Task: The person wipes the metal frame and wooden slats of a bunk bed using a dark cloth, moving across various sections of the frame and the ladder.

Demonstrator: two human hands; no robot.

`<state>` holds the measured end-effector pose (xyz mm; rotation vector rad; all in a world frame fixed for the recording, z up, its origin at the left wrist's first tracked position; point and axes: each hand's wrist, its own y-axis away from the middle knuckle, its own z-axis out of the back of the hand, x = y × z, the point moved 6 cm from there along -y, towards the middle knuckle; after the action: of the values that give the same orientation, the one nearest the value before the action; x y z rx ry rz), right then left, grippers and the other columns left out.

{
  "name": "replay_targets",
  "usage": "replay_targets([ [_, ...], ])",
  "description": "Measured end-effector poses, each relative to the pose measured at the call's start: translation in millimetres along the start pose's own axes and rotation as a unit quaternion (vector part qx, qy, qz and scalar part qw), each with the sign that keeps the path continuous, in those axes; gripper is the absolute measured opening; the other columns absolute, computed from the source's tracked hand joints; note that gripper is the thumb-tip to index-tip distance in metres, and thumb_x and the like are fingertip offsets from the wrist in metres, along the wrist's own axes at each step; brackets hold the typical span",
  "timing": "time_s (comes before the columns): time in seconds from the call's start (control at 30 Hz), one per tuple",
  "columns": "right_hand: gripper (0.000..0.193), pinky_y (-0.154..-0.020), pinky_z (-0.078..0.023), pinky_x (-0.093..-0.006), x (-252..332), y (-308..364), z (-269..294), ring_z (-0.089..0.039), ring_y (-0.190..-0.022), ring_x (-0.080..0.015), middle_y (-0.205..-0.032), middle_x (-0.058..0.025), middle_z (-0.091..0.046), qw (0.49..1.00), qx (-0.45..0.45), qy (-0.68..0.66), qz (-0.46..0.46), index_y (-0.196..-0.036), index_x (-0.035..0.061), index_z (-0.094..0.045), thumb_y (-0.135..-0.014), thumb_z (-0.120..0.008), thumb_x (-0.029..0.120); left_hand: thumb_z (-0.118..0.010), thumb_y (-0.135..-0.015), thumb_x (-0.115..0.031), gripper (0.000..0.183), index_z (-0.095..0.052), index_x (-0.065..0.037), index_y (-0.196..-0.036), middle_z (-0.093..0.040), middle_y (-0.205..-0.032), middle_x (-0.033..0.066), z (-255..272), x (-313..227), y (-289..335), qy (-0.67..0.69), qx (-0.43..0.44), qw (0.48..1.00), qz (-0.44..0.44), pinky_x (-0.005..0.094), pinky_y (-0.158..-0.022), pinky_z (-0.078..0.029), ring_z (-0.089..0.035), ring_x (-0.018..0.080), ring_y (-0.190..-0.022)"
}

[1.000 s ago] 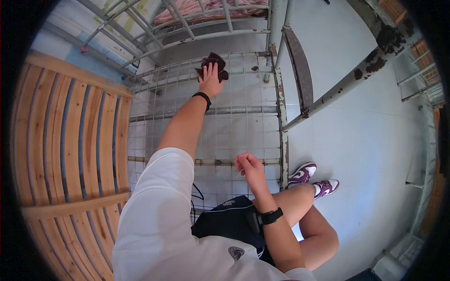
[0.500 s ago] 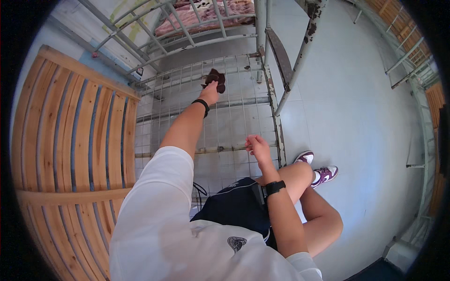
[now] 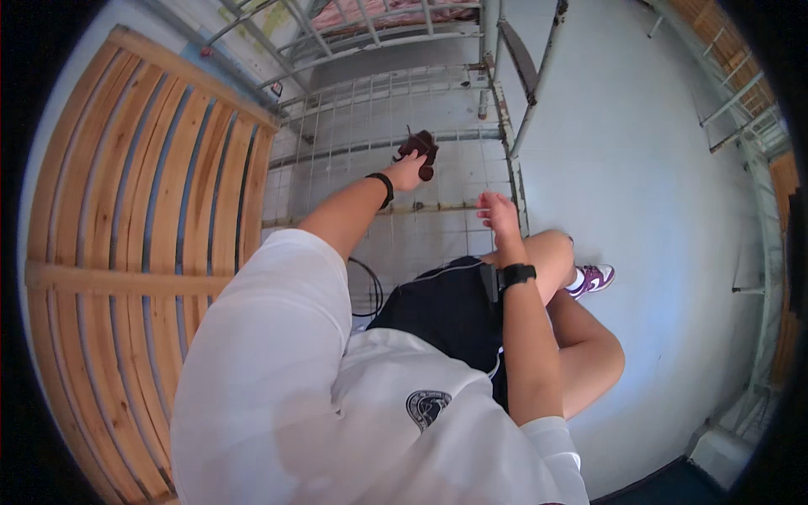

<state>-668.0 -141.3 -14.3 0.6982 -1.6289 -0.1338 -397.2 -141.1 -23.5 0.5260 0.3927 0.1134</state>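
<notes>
My left hand [image 3: 407,172] is closed on a crumpled dark brown cloth [image 3: 425,148], its arm stretched forward. Hand and cloth are over the wire mesh base [image 3: 337,181] of a metal bed frame; whether the cloth touches the wires I cannot tell. Nearer to me, by my bent knee, my right hand [image 3: 501,215] is raised with nothing in it. Its fingers are loosely curved and apart.
A slatted wooden bed board [image 3: 151,185] leans along the left side. Grey bed-end rails [image 3: 379,38] and chipped metal posts [image 3: 539,93] rise ahead. Black cable [image 3: 376,290] loops beside my shorts. Pale tiled floor [image 3: 648,210] lies to the right, with another metal bed frame [image 3: 741,122] beyond.
My left hand has drawn the brown cloth closer to me across the mesh. My right hand's fingers have spread a little, and my view has shifted.
</notes>
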Motion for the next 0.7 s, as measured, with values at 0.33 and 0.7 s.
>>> replay_targets([
  [0.33, 0.036, -0.04, -0.026, -0.0266, -10.8, 7.7, 7.3, -0.035, -0.044, -0.0079, -0.056, 0.0054, -0.042, 0.998, 0.006, 0.04, -0.041, -0.068, 0.0137, -0.052, -0.092, -0.059, 0.04, -0.047, -0.089, -0.007, 0.075, -0.011, -0.005, -0.154, -0.003, -0.159, 0.025, -36.4, -22.2, 47.2, -0.006, 0.018, 1.0, -0.019, 0.0451, -0.118, -0.024, -0.015, 0.0396, -0.146],
  [0.7, 0.047, -0.039, -0.024, -0.0313, -4.9, 17.4, -1.0, -0.032, -0.041, -0.0121, -0.051, 0.002, -0.039, 0.992, 0.048, 0.111, -0.04, -0.058, 0.0125, -0.045, -0.088, -0.061, 0.045, -0.042, -0.091, -0.017, 0.074, -0.007, -0.011, -0.156, -0.003, -0.162, 0.0181, -42.6, -25.8, 45.8, -0.094, 0.169, 0.981, -0.003, 0.0504, -0.119, -0.018, -0.006, 0.037, -0.149],
])
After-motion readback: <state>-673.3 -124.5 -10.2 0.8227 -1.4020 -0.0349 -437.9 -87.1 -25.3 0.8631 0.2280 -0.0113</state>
